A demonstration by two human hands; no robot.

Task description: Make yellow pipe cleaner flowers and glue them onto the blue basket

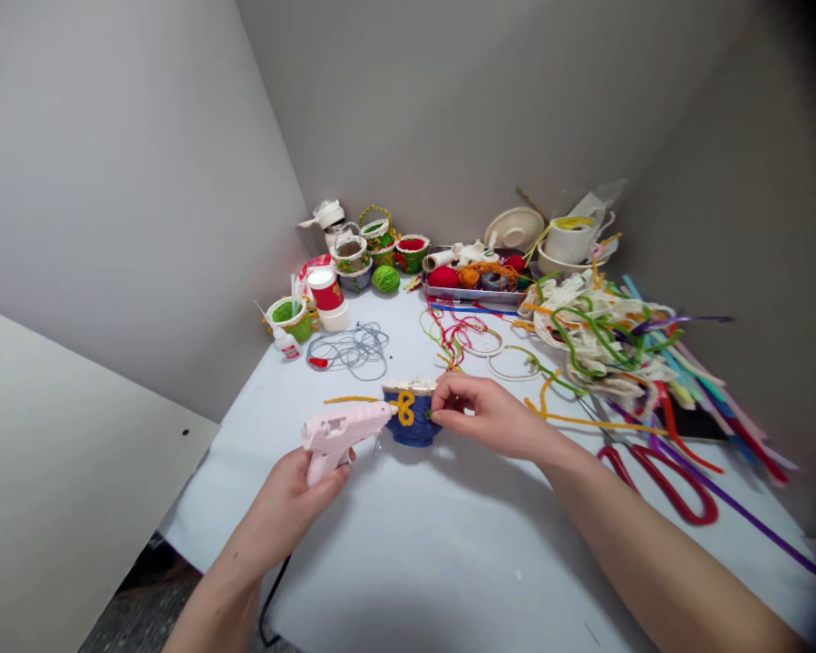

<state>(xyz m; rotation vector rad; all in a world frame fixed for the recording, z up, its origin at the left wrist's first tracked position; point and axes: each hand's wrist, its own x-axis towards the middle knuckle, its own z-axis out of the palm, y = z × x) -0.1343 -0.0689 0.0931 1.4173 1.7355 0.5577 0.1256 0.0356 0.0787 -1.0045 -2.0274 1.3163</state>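
My left hand (297, 497) is wrapped round the grip of a pink glue gun (344, 430); its nozzle touches the side of a small blue yarn-covered cup (413, 419) with an orange pipe-cleaner loop on it and a lace rim. My right hand (484, 413) pinches the cup's right side with thumb and fingers. An orange pipe cleaner (351, 399) sticks out to the left behind the gun.
Red-handled scissors (659, 475) lie right of my right arm. A heap of pipe cleaners and lace (605, 336) fills the right. Yarn tray (476, 277), decorated cups (381, 245), glue bottle (286, 343) and grey cord (354, 349) stand behind. The white table (408, 544) edge drops off at left.
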